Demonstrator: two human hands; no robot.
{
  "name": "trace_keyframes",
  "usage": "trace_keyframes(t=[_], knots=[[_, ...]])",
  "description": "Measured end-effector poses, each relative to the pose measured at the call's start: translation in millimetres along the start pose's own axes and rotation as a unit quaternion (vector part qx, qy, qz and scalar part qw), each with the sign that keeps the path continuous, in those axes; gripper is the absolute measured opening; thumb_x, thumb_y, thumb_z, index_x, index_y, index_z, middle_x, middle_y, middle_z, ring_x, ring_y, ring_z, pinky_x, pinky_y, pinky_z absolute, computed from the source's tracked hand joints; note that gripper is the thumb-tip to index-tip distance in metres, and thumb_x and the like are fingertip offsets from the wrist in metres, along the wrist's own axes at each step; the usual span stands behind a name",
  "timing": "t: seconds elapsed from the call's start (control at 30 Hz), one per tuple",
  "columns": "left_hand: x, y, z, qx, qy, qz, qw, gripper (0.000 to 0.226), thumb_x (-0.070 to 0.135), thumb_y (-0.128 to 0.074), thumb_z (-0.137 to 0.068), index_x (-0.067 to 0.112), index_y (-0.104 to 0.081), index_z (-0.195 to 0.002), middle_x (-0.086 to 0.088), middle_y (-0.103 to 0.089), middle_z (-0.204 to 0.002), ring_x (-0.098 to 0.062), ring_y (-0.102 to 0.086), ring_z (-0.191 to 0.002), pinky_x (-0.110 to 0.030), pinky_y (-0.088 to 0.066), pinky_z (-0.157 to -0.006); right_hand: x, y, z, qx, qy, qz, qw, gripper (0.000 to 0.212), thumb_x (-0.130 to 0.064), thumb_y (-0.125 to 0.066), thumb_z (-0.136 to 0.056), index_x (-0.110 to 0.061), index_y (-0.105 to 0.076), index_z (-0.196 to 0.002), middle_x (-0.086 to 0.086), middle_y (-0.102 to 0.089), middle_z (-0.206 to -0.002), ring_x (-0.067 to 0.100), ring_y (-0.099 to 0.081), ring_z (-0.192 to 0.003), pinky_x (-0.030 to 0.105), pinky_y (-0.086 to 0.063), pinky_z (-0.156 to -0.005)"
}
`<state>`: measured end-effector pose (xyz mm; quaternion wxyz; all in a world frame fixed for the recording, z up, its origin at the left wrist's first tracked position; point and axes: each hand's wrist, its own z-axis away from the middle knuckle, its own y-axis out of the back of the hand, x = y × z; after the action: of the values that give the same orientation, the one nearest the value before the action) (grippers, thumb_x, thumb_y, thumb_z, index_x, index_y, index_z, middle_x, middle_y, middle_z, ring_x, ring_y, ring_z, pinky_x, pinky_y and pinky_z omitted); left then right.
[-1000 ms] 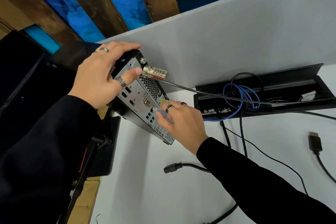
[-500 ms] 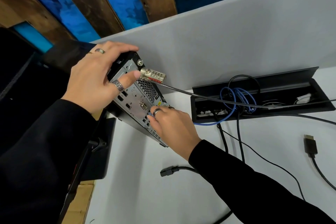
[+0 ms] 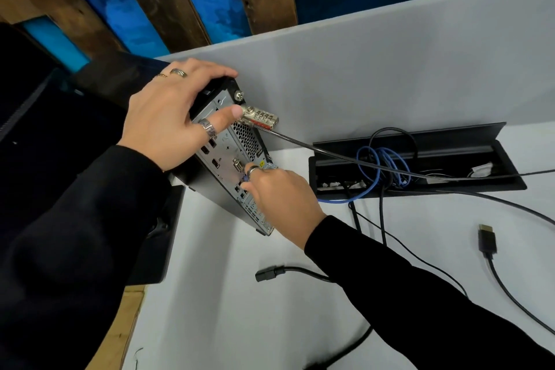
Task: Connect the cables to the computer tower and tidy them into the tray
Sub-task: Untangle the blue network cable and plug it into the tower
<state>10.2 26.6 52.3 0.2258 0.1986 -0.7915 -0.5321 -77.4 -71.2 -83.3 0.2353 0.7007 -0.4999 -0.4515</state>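
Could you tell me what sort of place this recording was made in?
Most likely an office workstation: a white desk backed by a grey partition panel, a recessed cable tray set into the desk, and a small computer tower secured with a combination cable lock.

Black tower (image 3: 195, 182) with a silver, perforated back panel (image 3: 229, 165). Blue cable (image 3: 371, 164) coiled in the black tray (image 3: 450, 137). White table (image 3: 240, 324), grey partition (image 3: 390, 69), black sleeves (image 3: 420, 303), brass-coloured lock (image 3: 260, 117).
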Motion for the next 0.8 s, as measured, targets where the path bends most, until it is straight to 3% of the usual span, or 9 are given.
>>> trace_keyframes(t=[0.03, 0.1, 0.2, 0.33, 0.47, 0.57, 0.67, 0.73, 0.8], knots=[[0.2, 0.4, 0.9, 0.004, 0.000, -0.001, 1.000, 0.057, 0.062, -0.039, -0.080, 0.030, -0.051, -0.126, 0.005, -0.055, -0.125, -0.016, -0.045, -0.121, -0.037, -0.036, -0.097, 1.0, 4.5, -2.5, -0.059, -0.008, 0.003, 0.998, 0.025, -0.027, -0.057, -0.091, -0.008, -0.061, -0.106, 0.008, -0.069, -0.071, 0.026, -0.066, -0.065, 0.025, -0.034, -0.052], [-2.1, -1.2, 1.6, 0.013, 0.006, 0.001, 1.000, 0.052, 0.059, -0.041, -0.083, 0.033, -0.051, -0.126, 0.008, -0.055, -0.127, -0.015, -0.045, -0.121, -0.032, -0.035, -0.095, 5.0, 14.3, -2.1, -0.090, -0.015, 0.030, 0.995, 0.035, -0.039, -0.047, -0.094, -0.010, -0.055, -0.112, 0.010, -0.070, -0.088, 0.030, -0.065, -0.083, 0.031, -0.039, -0.064], [-2.2, -5.8, 5.7, 0.043, 0.015, 0.012, 0.999, 0.046, 0.053, -0.040, -0.086, 0.034, -0.052, -0.126, 0.011, -0.056, -0.129, -0.013, -0.045, -0.123, -0.028, -0.033, -0.097, 9.1, 33.4, 15.5, 0.036, -0.013, 0.103, 0.994, 0.029, -0.040, -0.061, -0.085, -0.015, -0.064, -0.099, 0.006, -0.068, -0.087, 0.028, -0.065, -0.077, 0.036, -0.049, -0.067], [2.9, -8.9, 20.5, 0.092, 0.015, 0.030, 0.995, 0.042, 0.040, -0.044, -0.089, 0.023, -0.054, -0.126, 0.003, -0.057, -0.131, -0.017, -0.047, -0.124, -0.024, -0.032, -0.101, 18.9, 44.9, 50.0, 0.104, 0.032, 0.056, 0.993, 0.028, -0.035, -0.040, -0.096, -0.017, -0.059, -0.104, 0.001, -0.064, -0.088, 0.022, -0.053, -0.080, 0.035, -0.035, -0.070], [10.7, -16.5, 45.8, 0.140, 0.018, 0.022, 0.990, 0.043, 0.023, -0.050, -0.089, 0.014, -0.049, -0.131, -0.006, -0.049, -0.139, -0.022, -0.042, -0.129, -0.035, -0.031, -0.111, 30.1, 13.9, 93.3, -0.044, 0.027, 0.083, 0.995, 0.031, -0.036, -0.038, -0.095, -0.018, -0.060, -0.105, 0.000, -0.062, -0.087, 0.023, -0.055, -0.079, 0.035, -0.042, -0.068], [19.2, -25.9, 66.3, 0.192, 0.053, 0.041, 0.979, 0.052, 0.016, -0.051, -0.089, 0.007, -0.037, -0.138, -0.012, -0.034, -0.148, -0.019, -0.029, -0.136, -0.021, -0.021, -0.114, 33.3, -20.9, 116.7, -0.189, -0.010, 0.124, 0.974, 0.034, -0.046, -0.056, -0.079, -0.020, -0.062, -0.100, -0.003, -0.063, -0.081, 0.020, -0.062, -0.070, 0.031, -0.048, -0.058], [27.6, -42.0, 88.7, 0.231, 0.091, 0.061, 0.967, 0.053, 0.010, -0.051, -0.088, 0.003, -0.034, -0.139, -0.010, -0.027, -0.148, -0.006, -0.019, -0.137, -0.010, -0.012, -0.113, 29.0, -43.6, 129.4, -0.290, -0.060, 0.152, 0.943, 0.055, -0.050, -0.078, -0.059, -0.016, -0.064, -0.100, 0.000, -0.064, -0.078, 0.021, -0.065, -0.068, 0.030, -0.048, -0.055], [29.5, -56.4, 103.2, 0.256, 0.108, 0.076, 0.958, 0.051, 0.005, -0.051, -0.088, 0.001, -0.037, -0.137, -0.007, -0.026, -0.146, 0.002, -0.015, -0.138, -0.014, -0.014, -0.114, 28.9, -50.3, 135.4, -0.317, -0.095, 0.124, 0.935, 0.055, -0.038, -0.066, -0.079, -0.011, -0.048, -0.124, 0.007, -0.059, -0.106, 0.029, -0.061, -0.095, 0.039, -0.048, -0.070], [30.8, -71.9, 116.8, 0.266, 0.130, 0.101, 0.950, 0.049, 0.002, -0.051, -0.087, 0.002, -0.041, -0.135, -0.006, -0.029, -0.144, 0.005, -0.017, -0.137, -0.014, -0.017, -0.113, 32.5, -52.0, 140.7, -0.360, -0.118, 0.092, 0.921, 0.048, -0.019, -0.049, -0.093, -0.010, -0.029, -0.136, 0.011, -0.048, -0.121, 0.034, -0.054, -0.106, 0.043, -0.046, -0.076]])
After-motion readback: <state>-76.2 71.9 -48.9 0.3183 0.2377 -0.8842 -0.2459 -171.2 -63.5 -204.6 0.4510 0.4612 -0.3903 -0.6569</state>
